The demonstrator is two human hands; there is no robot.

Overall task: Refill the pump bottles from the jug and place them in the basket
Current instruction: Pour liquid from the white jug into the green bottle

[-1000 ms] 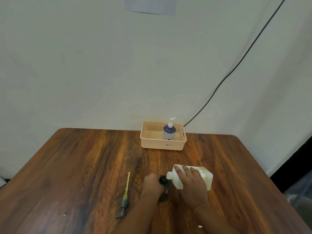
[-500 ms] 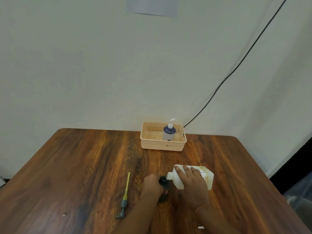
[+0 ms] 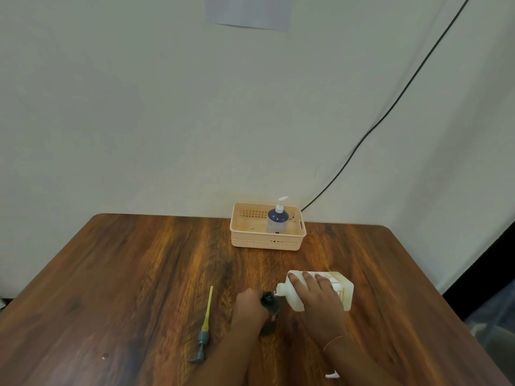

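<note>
My right hand [image 3: 315, 299] grips a white jug [image 3: 341, 291], tipped on its side with its spout against the open neck of a small dark bottle [image 3: 269, 298]. My left hand [image 3: 249, 306] is wrapped around that dark bottle, hiding most of it. A removed pump head with a yellow tube [image 3: 205, 321] lies on the table left of my hands. At the back stands a peach basket [image 3: 264, 242] with a blue pump bottle [image 3: 276, 222] upright inside it.
The wooden table [image 3: 125, 274] meets a pale wall at its far edge. A black cable [image 3: 390, 111] runs down the wall to behind the basket. A small white object [image 3: 331, 375] lies near my right forearm.
Almost nothing differs; both hands hold the same pose with the jug tipped at the dark bottle's neck.
</note>
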